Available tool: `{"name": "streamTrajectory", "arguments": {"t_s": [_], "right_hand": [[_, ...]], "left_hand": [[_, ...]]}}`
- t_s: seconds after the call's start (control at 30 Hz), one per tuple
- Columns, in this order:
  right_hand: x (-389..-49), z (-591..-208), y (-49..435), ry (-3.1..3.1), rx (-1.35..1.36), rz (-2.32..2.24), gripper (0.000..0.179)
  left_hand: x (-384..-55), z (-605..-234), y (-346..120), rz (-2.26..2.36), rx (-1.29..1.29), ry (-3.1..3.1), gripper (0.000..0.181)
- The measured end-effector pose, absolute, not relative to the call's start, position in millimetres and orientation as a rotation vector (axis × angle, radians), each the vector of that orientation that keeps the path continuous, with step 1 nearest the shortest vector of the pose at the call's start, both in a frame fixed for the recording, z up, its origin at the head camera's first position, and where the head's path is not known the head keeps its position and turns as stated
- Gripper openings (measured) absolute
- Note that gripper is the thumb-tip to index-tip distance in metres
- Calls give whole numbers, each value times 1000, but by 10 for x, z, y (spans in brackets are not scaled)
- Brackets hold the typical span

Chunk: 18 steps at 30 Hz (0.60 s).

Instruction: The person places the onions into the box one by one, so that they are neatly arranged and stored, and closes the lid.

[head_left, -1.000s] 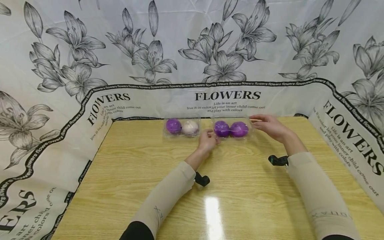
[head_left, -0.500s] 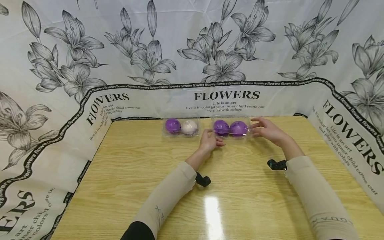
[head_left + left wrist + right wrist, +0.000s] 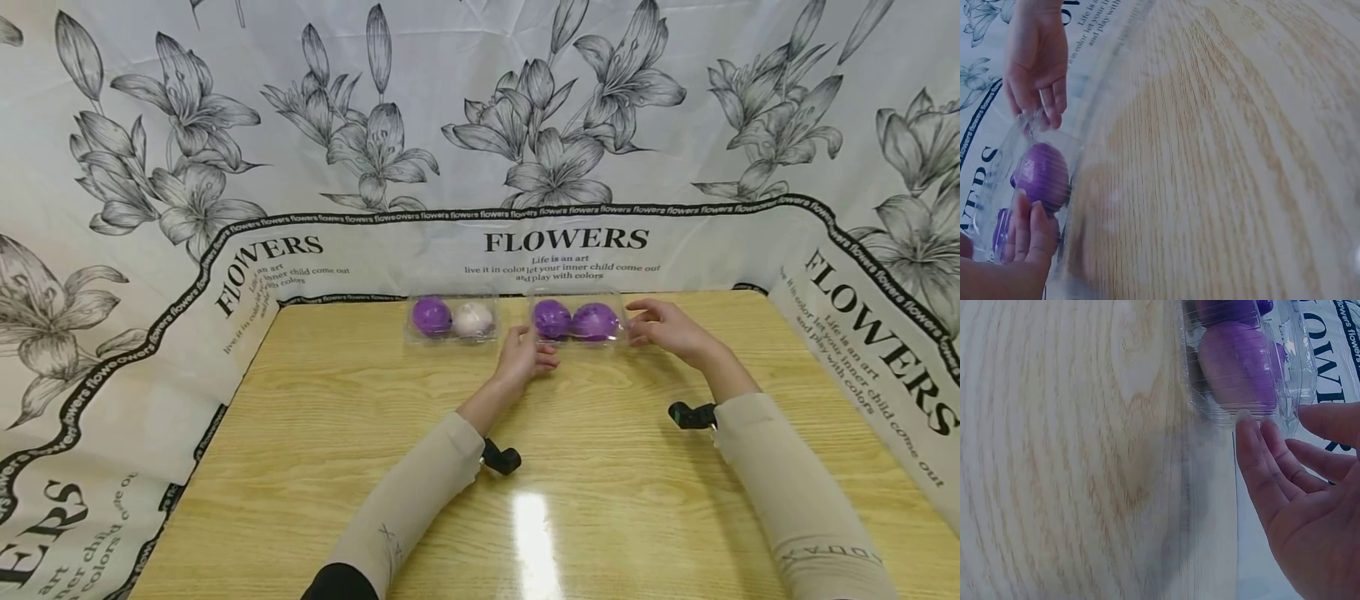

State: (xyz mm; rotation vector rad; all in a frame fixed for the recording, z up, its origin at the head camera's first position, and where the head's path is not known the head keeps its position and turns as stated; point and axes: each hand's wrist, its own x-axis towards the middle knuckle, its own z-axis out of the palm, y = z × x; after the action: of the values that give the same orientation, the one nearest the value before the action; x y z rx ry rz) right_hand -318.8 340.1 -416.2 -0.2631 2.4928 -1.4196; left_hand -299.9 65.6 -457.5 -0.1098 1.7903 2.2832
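A clear plastic clamshell box holds two rounded purple items at the back of the table. My left hand is at its front left corner, with the fingers reaching along the front side in the left wrist view. At the box's right end is my right hand, its fingertips right at the plastic edge and its fingers fairly straight. Left of it sits a second clear box, bearing a purple round item and a whitish one.
The wooden table stretches toward me. A white cloth with flower drawings and lettering rises behind it and along both sides. The two boxes stand side by side, a small gap between them.
My left fingers have come away a little from the right box's front and show more spread. The right hand has dropped slightly along the box's end. Both boxes have stayed in place.
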Motion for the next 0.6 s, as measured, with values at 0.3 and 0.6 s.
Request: {"name": "streamTrajectory", "arguments": {"t_s": [0.3,0.6], "right_hand": [[-3128,-4176,3402,2454,-177,-1419,52],[-3104,-4198,3423,2161,-146,-1662,63]], "left_hand": [[-2995,-4605,654,2328,-46,1829,38],[-2988,-4564,637,2307,-58,1843,41]]}}
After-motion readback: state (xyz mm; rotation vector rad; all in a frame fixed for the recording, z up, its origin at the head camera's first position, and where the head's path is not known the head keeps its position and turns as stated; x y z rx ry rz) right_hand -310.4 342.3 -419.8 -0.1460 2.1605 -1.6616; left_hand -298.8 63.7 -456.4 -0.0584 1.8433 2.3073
